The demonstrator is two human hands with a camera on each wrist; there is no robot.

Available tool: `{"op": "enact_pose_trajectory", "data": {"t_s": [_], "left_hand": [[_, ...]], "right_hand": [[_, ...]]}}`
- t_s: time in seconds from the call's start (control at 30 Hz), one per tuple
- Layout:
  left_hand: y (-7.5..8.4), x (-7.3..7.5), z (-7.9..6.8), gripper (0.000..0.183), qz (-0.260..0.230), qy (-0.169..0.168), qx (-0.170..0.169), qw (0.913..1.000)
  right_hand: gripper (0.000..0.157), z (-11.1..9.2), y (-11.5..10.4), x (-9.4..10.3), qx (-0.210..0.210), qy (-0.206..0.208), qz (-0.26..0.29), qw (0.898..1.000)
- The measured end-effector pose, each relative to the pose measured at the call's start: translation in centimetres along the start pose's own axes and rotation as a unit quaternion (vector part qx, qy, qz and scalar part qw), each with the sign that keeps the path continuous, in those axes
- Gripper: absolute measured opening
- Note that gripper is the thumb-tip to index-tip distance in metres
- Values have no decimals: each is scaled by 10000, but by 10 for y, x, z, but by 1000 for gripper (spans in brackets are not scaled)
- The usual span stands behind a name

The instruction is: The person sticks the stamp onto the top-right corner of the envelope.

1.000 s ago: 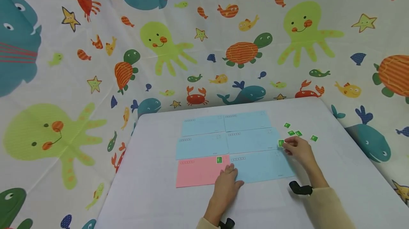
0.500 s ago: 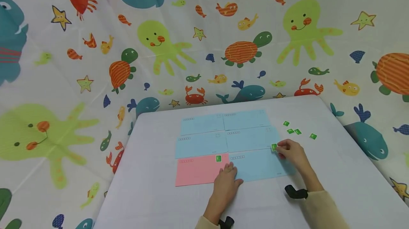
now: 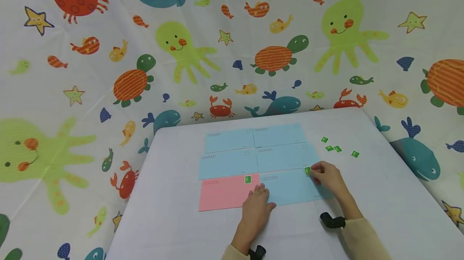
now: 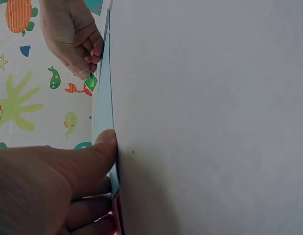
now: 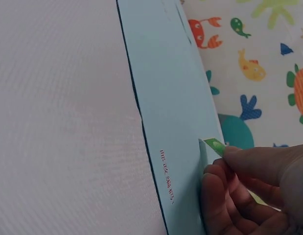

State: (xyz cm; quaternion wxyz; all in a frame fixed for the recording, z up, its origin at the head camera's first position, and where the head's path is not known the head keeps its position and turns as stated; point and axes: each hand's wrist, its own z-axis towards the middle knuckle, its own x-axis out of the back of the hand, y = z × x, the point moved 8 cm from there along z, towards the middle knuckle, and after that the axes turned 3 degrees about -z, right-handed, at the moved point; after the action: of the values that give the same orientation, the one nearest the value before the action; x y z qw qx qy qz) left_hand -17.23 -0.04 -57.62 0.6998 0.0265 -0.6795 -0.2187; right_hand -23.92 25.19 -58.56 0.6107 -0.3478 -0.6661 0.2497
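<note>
My right hand pinches a small green stamp by its edge, at the top right corner of the near blue envelope. In the right wrist view the stamp stands tilted, its lower edge close to the paper. My left hand rests with fingers extended over the seam between that blue envelope and a pink envelope. The left wrist view has its thumb along the blue edge. Another green stamp lies on the pink envelope's upper right corner.
More blue envelopes fill the two rows behind, edge to edge. Several loose green stamps lie on the white table to the right. A sea-animal curtain hangs behind the table.
My right hand has carried the stamp left and slightly down, from the envelopes' right edge to the near blue envelope's corner. My left hand stays in place.
</note>
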Motion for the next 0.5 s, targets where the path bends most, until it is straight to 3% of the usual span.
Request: {"op": "enact_pose_trajectory", "data": {"t_s": [0.5], "left_hand": [[-6, 6, -13, 47, -30, -5, -126, 9999]], "right_hand": [[18, -15, -6, -8, -67, 207, -257, 9994]]}}
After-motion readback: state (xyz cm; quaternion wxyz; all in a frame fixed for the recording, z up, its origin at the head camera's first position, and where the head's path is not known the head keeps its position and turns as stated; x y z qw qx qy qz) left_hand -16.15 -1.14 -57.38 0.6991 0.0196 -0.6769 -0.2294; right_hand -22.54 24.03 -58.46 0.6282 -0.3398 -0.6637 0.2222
